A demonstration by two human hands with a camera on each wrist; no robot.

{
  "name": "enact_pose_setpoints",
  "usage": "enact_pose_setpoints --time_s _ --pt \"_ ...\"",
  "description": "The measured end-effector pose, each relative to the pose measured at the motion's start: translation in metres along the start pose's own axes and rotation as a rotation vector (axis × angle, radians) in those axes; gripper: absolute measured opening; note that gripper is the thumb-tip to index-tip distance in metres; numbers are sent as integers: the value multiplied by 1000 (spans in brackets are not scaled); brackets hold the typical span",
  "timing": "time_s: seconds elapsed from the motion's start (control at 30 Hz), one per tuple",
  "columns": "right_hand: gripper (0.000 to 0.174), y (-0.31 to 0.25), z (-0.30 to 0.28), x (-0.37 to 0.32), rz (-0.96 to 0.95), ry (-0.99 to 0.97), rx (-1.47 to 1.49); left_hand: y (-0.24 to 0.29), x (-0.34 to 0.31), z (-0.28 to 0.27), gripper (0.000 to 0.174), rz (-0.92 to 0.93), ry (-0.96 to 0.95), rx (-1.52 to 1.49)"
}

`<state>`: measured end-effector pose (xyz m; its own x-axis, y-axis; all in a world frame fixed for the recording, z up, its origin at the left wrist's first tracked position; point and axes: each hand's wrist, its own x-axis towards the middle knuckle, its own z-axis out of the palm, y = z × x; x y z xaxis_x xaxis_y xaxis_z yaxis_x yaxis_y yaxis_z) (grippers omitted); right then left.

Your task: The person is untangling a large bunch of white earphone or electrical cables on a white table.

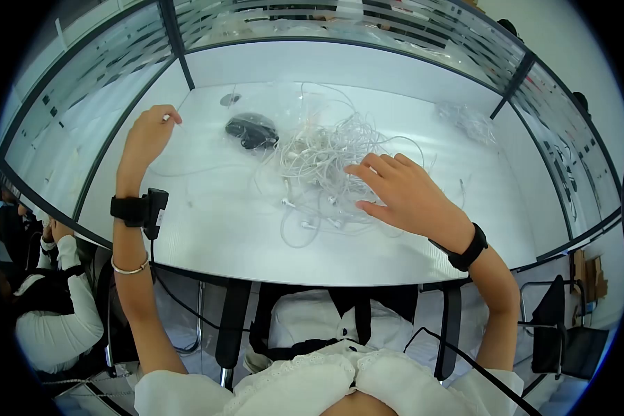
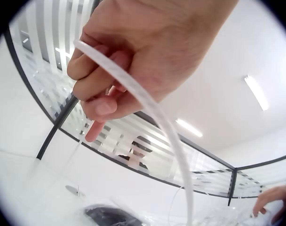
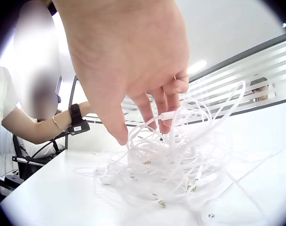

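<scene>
At the left side of the desk, my raised left hand [image 1: 147, 136] pinches a white earphone cable [image 2: 158, 113] between thumb and fingers. In the left wrist view the cable arcs down across the picture in front of the hand. My right hand [image 1: 414, 199] hovers at the right edge of a heap of tangled white earphones [image 1: 326, 149], fingers spread and slightly bent. A white splitter piece [image 3: 169, 115] overlaps its fingertips in the right wrist view. Earbuds [image 1: 288, 202] and gold-tipped plugs [image 3: 162, 204] stick out of the heap.
Behind the heap's left side lies a dark bundle [image 1: 251, 130] in clear plastic. Crumpled clear plastic [image 1: 468, 123] lies at the back right of the white desk [image 1: 208, 236]. Partitions with a dark frame [image 1: 180, 59] enclose the desk. Another person [image 1: 59, 305] sits at the left.
</scene>
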<state>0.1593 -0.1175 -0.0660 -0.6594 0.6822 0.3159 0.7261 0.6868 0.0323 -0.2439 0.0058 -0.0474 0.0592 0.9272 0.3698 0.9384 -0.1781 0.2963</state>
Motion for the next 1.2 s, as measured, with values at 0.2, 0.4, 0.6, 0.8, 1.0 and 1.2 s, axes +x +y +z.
enact_pose_setpoints --time_s 0.2,0.4,0.6,0.8,1.0,1.2 --pt "41 -9 10 6 -76 9 51 -26 7 32 23 60 -133 -151" --pt "40 -22 23 13 -146 6 152 21 -21 50 20 432 14 -160" --pt "40 -25 6 14 -98 84 224 104 -81 68 20 613 -180 -193" --pt "37 -12 1 6 5 165 260 122 -72 94 12 621 -247 -331" --pt "35 -2 -5 3 99 154 311 126 -70 94 7 598 -227 -405" --pt "29 12 -4 7 210 237 484 130 -65 22 6 357 -119 -627"
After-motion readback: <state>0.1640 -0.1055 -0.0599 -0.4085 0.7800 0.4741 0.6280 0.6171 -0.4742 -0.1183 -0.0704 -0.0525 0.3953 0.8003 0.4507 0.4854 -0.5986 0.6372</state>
